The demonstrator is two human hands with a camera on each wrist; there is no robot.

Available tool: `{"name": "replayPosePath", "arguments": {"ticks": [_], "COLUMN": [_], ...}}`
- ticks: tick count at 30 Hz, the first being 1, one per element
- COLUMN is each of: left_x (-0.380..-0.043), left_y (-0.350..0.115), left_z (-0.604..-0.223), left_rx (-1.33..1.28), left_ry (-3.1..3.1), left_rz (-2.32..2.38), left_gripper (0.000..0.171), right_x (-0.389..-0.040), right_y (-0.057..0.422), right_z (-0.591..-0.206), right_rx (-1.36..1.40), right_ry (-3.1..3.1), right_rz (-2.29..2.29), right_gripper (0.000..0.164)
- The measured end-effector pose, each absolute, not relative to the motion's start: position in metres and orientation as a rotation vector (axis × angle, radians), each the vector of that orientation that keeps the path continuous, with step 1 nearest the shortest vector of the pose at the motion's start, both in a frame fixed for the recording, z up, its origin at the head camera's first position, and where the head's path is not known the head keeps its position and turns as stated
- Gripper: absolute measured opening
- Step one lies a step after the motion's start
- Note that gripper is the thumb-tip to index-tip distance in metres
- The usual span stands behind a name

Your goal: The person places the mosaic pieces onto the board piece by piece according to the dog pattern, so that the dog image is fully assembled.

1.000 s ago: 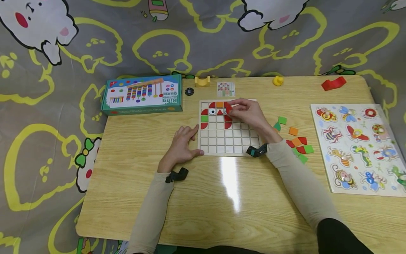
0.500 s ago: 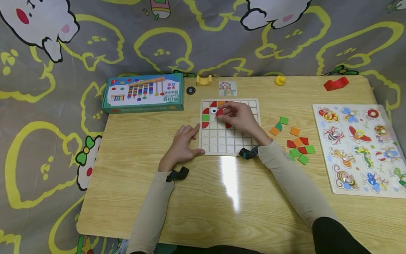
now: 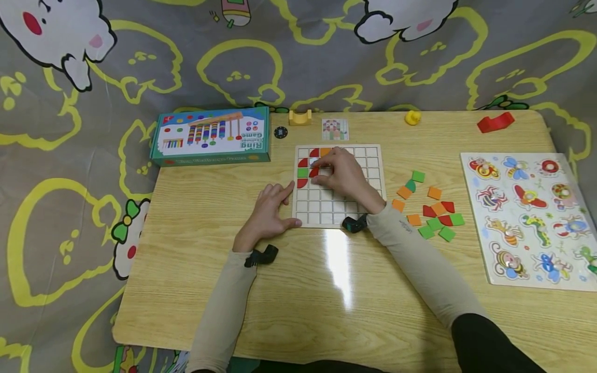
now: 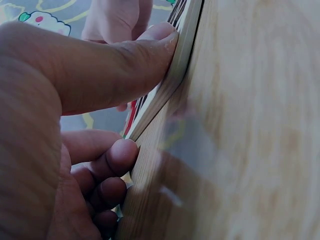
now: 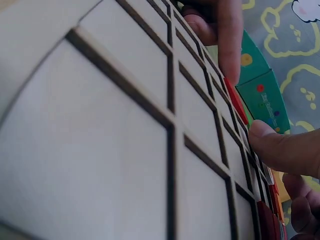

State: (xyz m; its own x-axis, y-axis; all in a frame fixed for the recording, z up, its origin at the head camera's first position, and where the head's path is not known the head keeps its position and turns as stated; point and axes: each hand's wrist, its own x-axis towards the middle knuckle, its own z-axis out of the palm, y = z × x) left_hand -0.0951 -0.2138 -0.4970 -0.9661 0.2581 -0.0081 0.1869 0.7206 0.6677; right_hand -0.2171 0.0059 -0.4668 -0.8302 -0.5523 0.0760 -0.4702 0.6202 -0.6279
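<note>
My right hand (image 3: 345, 176) is over the left part of the white gridded board (image 3: 333, 207). Between its thumb and index finger is a red quarter-round tile (image 3: 314, 172), at a square just right of the green square tile (image 3: 302, 172). Fingers partly cover the eye tile above. At the board's left side, my left hand (image 3: 266, 212) rests with its thumb at the near corner and index fingertip at the edge. The left wrist view shows that thumb (image 4: 145, 60) against the board's wooden edge (image 4: 185, 65). More red tiles (image 3: 302, 183) and an orange tile (image 3: 325, 152) lie in the grid.
Loose orange, red and green tiles (image 3: 435, 224) lie right of the board. An insect puzzle board (image 3: 522, 207) is farther right. Behind stand a ring game box (image 3: 212, 135), a pattern card (image 3: 335, 129), a yellow duck (image 3: 412, 118) and a red block (image 3: 496, 123).
My right hand has moved left across the board with the red tile, from the upper right of the pattern to beside the green tile. My left hand has stayed at the board's edge.
</note>
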Motion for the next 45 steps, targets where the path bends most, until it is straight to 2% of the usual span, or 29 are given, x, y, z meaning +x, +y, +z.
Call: {"name": "replayPosePath", "arguments": {"ticks": [6,15,24,40,45], "left_x": [-0.096,-0.096,-0.096,-0.096,-0.094], "left_y": [-0.213,-0.213,-0.214,-0.211,-0.211], "left_z": [-0.495,-0.495,-0.495,-0.495,-0.497], "left_rx": [0.372,0.345,0.352,0.357,0.330], "left_ry": [2.812,2.798,2.802,2.808,2.806], "left_rz": [1.064,1.053,1.059,1.059,1.066], "left_gripper": [0.098,0.099,0.099,0.099,0.099], "right_x": [-0.217,-0.217,-0.222,-0.222,-0.223], "right_y": [0.007,0.010,0.008,0.018,0.040], "right_z": [-0.465,-0.465,-0.462,-0.460,-0.452], "right_rx": [-0.825,-0.783,-0.864,-0.879,-0.907], "right_ry": [2.691,2.692,2.677,2.653,2.652], "right_rz": [-1.015,-0.991,-0.923,-0.985,-1.139], "right_gripper": [0.035,0.025,0.016,0.023,0.025]}}
